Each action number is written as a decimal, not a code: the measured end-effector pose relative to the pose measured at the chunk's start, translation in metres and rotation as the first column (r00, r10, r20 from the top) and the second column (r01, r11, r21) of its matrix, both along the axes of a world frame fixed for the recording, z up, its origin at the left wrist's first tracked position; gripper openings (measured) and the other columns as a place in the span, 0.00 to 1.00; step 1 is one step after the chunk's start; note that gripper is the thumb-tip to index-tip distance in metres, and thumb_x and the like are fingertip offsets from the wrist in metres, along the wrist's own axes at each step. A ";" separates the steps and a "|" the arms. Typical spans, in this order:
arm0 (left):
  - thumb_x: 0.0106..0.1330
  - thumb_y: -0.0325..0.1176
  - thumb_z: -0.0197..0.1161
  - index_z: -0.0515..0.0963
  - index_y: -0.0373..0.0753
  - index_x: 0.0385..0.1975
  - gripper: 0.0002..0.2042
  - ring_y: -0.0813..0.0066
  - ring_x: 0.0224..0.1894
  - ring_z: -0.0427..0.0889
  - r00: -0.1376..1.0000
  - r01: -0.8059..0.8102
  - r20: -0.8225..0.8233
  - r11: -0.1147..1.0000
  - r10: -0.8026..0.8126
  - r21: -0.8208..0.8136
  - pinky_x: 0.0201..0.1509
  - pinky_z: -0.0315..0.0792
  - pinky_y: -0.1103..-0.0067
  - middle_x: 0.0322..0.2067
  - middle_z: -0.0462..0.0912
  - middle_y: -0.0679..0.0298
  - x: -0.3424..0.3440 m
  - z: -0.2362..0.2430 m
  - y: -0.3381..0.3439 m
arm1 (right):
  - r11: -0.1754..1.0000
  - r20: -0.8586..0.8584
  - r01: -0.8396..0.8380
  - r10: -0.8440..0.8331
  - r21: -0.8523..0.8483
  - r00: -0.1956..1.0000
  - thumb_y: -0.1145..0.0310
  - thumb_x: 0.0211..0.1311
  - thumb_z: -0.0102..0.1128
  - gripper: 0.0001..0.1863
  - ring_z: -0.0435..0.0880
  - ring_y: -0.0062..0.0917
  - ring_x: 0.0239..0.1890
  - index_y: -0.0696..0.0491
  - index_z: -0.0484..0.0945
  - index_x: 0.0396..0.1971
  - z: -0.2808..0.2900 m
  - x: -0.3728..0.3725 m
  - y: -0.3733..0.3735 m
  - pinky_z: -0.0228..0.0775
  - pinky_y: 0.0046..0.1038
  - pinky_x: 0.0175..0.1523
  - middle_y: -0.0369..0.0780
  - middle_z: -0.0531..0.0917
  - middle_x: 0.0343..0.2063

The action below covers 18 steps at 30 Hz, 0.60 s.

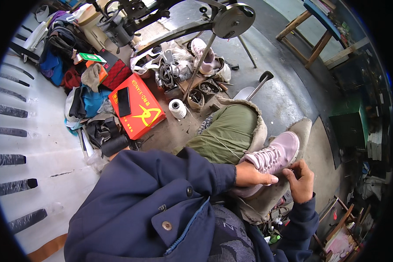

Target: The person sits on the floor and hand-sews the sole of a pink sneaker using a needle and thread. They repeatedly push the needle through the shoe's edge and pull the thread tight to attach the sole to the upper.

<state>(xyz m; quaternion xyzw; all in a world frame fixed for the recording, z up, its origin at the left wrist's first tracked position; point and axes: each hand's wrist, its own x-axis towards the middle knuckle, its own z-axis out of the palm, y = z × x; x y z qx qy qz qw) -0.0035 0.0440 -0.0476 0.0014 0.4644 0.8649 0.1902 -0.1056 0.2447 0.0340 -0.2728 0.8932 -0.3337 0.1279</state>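
A pink lace-up sneaker [278, 153] rests on a grey-beige cloth [305, 129] across my lap, over green trousers [227, 133]. My left hand [255, 174] grips the shoe near its heel, thumb along the lower side. My right hand [300, 181] has its fingers curled beside the sole's edge; whatever they hold is hidden or too small to name. A thin pale thread runs over the trouser leg toward the shoe.
An orange-red box [146, 98] with a black phone [124, 101], a white thread spool [177, 108], piled bags [61, 52] and a second pink shoe [201, 54] lie ahead. A sewing machine [118, 26] stands above them, a wooden stool [310, 30] at upper right.
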 end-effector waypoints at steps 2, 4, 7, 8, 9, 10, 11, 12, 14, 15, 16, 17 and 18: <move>0.67 0.40 0.73 0.65 0.27 0.71 0.37 0.66 0.69 0.70 0.980 -0.112 -0.183 0.977 0.078 -0.183 0.74 0.62 0.74 0.67 0.74 0.53 0.000 -0.002 0.000 | 0.996 0.097 0.078 -0.081 0.036 0.992 0.76 0.56 0.75 0.14 0.72 0.22 0.21 0.60 0.74 0.29 -0.008 -0.003 0.001 0.67 0.28 0.30 0.42 0.77 0.18; 0.67 0.42 0.73 0.68 0.27 0.69 0.36 0.65 0.71 0.68 0.978 -0.147 -0.169 0.977 0.120 -0.155 0.76 0.58 0.73 0.67 0.74 0.51 0.000 -0.004 0.001 | 0.996 0.027 0.088 -0.088 0.022 0.996 0.72 0.50 0.80 0.19 0.69 0.24 0.19 0.59 0.72 0.26 -0.017 -0.005 0.003 0.66 0.30 0.28 0.44 0.75 0.16; 0.67 0.36 0.72 0.71 0.27 0.65 0.30 0.73 0.59 0.78 0.999 -0.042 -0.015 0.986 0.040 -0.163 0.63 0.71 0.78 0.58 0.81 0.59 0.000 -0.004 0.003 | 0.979 -0.189 0.115 -0.083 0.166 0.978 0.67 0.48 0.82 0.22 0.71 0.32 0.16 0.58 0.71 0.22 -0.025 -0.005 0.007 0.66 0.33 0.26 0.45 0.74 0.14; 0.68 0.33 0.71 0.73 0.28 0.64 0.28 0.77 0.54 0.82 0.996 -0.079 -0.055 0.985 0.071 -0.152 0.57 0.76 0.80 0.54 0.84 0.63 -0.001 -0.003 0.003 | 0.981 -0.191 0.116 -0.085 0.157 0.978 0.64 0.49 0.82 0.22 0.75 0.40 0.16 0.58 0.72 0.21 -0.026 -0.005 0.008 0.68 0.36 0.26 0.47 0.76 0.14; 0.68 0.33 0.71 0.73 0.28 0.64 0.27 0.77 0.54 0.81 0.988 -0.128 -0.111 0.977 0.110 -0.170 0.58 0.76 0.79 0.55 0.84 0.63 0.000 -0.002 0.002 | 0.968 -0.205 0.141 -0.098 0.209 0.974 0.62 0.49 0.82 0.23 0.79 0.43 0.18 0.58 0.73 0.21 -0.026 -0.005 0.009 0.69 0.38 0.26 0.48 0.77 0.15; 0.69 0.33 0.70 0.73 0.29 0.64 0.26 0.76 0.55 0.81 0.974 -0.168 -0.180 0.969 0.135 -0.183 0.58 0.76 0.79 0.55 0.83 0.62 0.000 0.000 0.002 | 0.966 -0.204 0.159 -0.117 0.203 0.972 0.56 0.50 0.82 0.25 0.78 0.46 0.18 0.58 0.72 0.19 -0.027 -0.005 0.010 0.69 0.40 0.26 0.49 0.76 0.14; 0.70 0.32 0.69 0.73 0.29 0.65 0.26 0.76 0.56 0.81 0.993 -0.115 -0.045 0.992 0.113 -0.054 0.60 0.75 0.78 0.56 0.83 0.62 0.001 0.002 0.001 | 0.931 -0.243 0.191 -0.116 0.312 0.963 0.46 0.51 0.80 0.30 0.79 0.47 0.19 0.57 0.74 0.17 -0.025 -0.005 0.014 0.71 0.41 0.27 0.49 0.77 0.14; 0.70 0.32 0.69 0.73 0.30 0.65 0.25 0.75 0.58 0.80 0.995 -0.069 0.079 0.996 0.064 0.060 0.63 0.74 0.77 0.57 0.82 0.61 0.001 0.004 -0.001 | 0.901 -0.276 0.228 -0.128 0.370 0.953 0.37 0.49 0.77 0.35 0.80 0.48 0.20 0.57 0.76 0.16 -0.028 -0.006 0.016 0.72 0.41 0.28 0.50 0.78 0.14; 0.70 0.32 0.68 0.71 0.31 0.67 0.27 0.74 0.60 0.79 0.992 -0.123 -0.007 0.984 0.125 0.130 0.66 0.71 0.75 0.59 0.80 0.62 0.004 0.010 -0.004 | 0.913 -0.240 0.247 -0.173 0.324 0.955 0.34 0.50 0.76 0.36 0.82 0.49 0.21 0.58 0.77 0.15 -0.032 -0.003 0.027 0.73 0.41 0.29 0.52 0.78 0.15; 0.70 0.31 0.68 0.71 0.29 0.66 0.26 0.73 0.60 0.79 0.992 -0.119 0.047 0.987 0.115 0.109 0.66 0.71 0.75 0.59 0.81 0.61 0.004 0.013 -0.006 | 0.887 -0.200 0.280 -0.219 0.368 0.955 0.36 0.51 0.75 0.35 0.81 0.46 0.20 0.58 0.78 0.17 -0.034 0.000 0.036 0.73 0.39 0.29 0.50 0.78 0.14; 0.70 0.31 0.67 0.72 0.27 0.65 0.26 0.73 0.60 0.79 0.990 -0.130 0.064 0.985 0.124 0.116 0.65 0.71 0.75 0.59 0.81 0.60 0.005 0.016 -0.007 | 0.878 -0.167 0.288 -0.241 0.382 0.956 0.37 0.53 0.75 0.34 0.81 0.42 0.19 0.58 0.79 0.18 -0.037 0.004 0.046 0.72 0.37 0.28 0.48 0.79 0.14; 0.70 0.32 0.68 0.71 0.29 0.66 0.26 0.73 0.59 0.79 0.992 -0.121 0.056 0.987 0.115 0.108 0.64 0.72 0.76 0.59 0.81 0.61 0.004 0.017 -0.010 | 0.890 -0.178 0.281 -0.231 0.359 0.957 0.38 0.55 0.75 0.33 0.81 0.39 0.18 0.59 0.79 0.20 -0.039 0.007 0.055 0.72 0.35 0.28 0.45 0.79 0.14; 0.70 0.32 0.68 0.71 0.29 0.66 0.27 0.73 0.59 0.80 0.991 -0.121 0.073 0.986 0.113 0.115 0.64 0.72 0.76 0.58 0.81 0.61 0.003 0.019 -0.011 | 0.910 -0.045 0.330 -0.330 0.251 0.943 0.40 0.56 0.74 0.32 0.80 0.33 0.19 0.59 0.80 0.23 -0.039 0.013 0.065 0.71 0.32 0.28 0.42 0.80 0.16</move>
